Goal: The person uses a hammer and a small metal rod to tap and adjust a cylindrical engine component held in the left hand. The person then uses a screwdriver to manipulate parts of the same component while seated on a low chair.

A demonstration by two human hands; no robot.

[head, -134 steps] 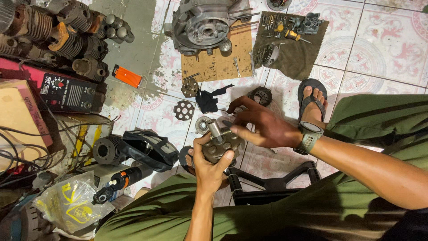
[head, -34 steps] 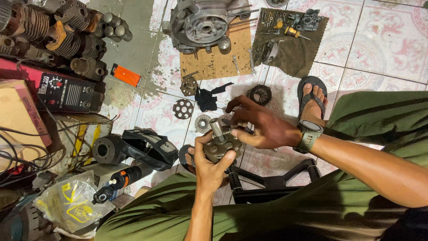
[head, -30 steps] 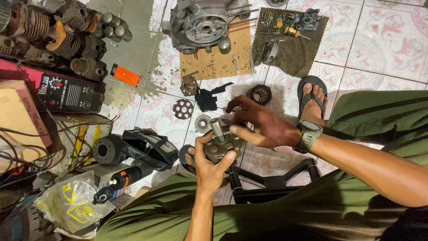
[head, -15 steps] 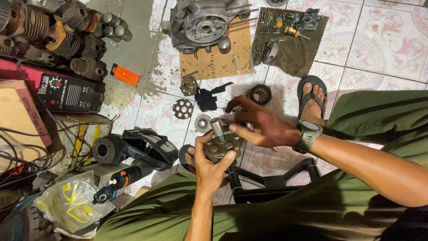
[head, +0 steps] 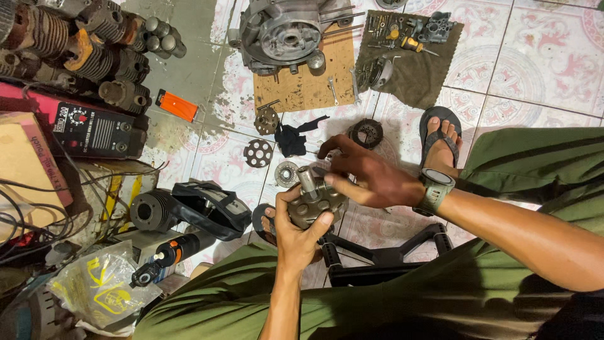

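Clutch-looking round metal assembly (head: 314, 203) sits in your left hand (head: 296, 230), held up over the tiled floor (head: 541, 69) just in front of your knees. Left hand is cupped underneath it with fingers curled up round the rim, so it's properly gripped. Your right hand (head: 371, 181) is on top, fingers half closed and pressing around the stubby shaft (head: 307, 181) sticking out the middle; can't quite tell if you're pinching a small part there or just steadying it.

As for how far along you are, I'd say somewhere in the middle. Plenty is laid out loose on the floor: a perforated disc (head: 258, 153), a small toothed gear (head: 266, 119), a shiny round piece (head: 287, 173) just beside the assembly, a dark ring (head: 366, 133) and a black rag (head: 293, 136). The engine case (head: 286, 34) sits on a board (head: 308, 85) well apart from you, open and not yet closed up, with tools spread on a brown cloth (head: 415, 72) to its right. So the piece in your hands looks partly together, and those loose bits haven't gone anywhere yet.
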